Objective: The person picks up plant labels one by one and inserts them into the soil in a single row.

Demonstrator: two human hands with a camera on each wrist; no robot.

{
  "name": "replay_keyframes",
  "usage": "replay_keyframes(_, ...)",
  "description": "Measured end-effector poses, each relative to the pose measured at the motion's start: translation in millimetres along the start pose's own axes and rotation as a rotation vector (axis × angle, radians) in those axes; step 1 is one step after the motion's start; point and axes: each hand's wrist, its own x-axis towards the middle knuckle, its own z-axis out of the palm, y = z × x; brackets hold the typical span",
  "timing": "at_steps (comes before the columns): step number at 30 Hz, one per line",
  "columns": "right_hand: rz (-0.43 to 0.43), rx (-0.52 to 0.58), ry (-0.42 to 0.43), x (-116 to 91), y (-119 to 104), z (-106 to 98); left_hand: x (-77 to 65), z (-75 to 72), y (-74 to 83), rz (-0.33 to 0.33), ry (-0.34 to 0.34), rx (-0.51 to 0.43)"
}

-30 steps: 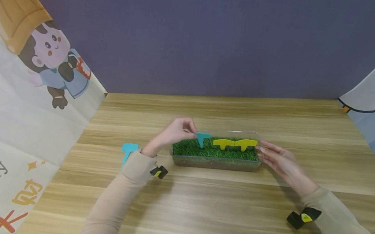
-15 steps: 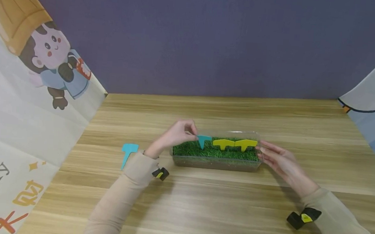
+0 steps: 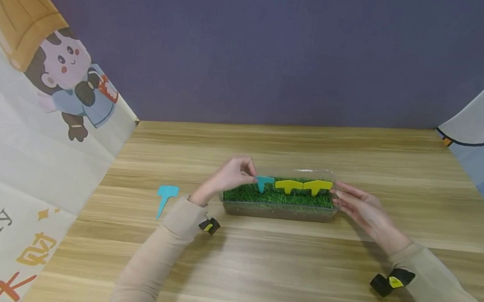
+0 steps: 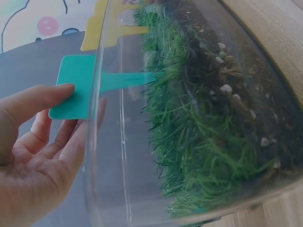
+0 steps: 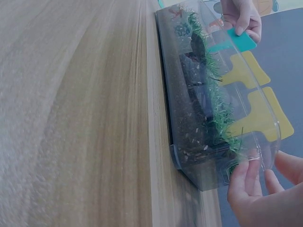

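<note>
My left hand [image 3: 232, 174] pinches the head of a turquoise T-shaped plant label [image 4: 76, 101] between thumb and fingers. The label stands upright at the left of two yellow plant labels [image 3: 288, 186], its stem down in the green grass [image 3: 259, 197]. Grass and dark soil fill a clear plastic box [image 3: 277, 211]. At the box's right end, my right hand [image 3: 367, 209] holds the end wall, thumb and fingertips touching the plastic. Another turquoise plant label [image 3: 166, 197] lies flat on the table, left of the box.
The wooden table [image 3: 284, 268] extends in front of and behind the box. A dark wall panel [image 3: 283, 54] rises at the back. Printed cloths hang at the left [image 3: 16, 142] and right sides.
My left hand has lowered slightly and shifted right with the turquoise label, which now sits closer to the yellow ones. My right hand and the box stay in place.
</note>
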Motion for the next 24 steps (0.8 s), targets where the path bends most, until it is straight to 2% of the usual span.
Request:
replay_keyframes(8, -0.007, -0.004, -0.012, 0, 0, -1, 1.0, 1.9, 0.5, -0.029, -0.015, 0.033)
replay_keyframes(24, -0.007, -0.016, -0.008, 1, 1, -2, 5.5, 8.3, -8.7, 0.023, -0.002, 0.033)
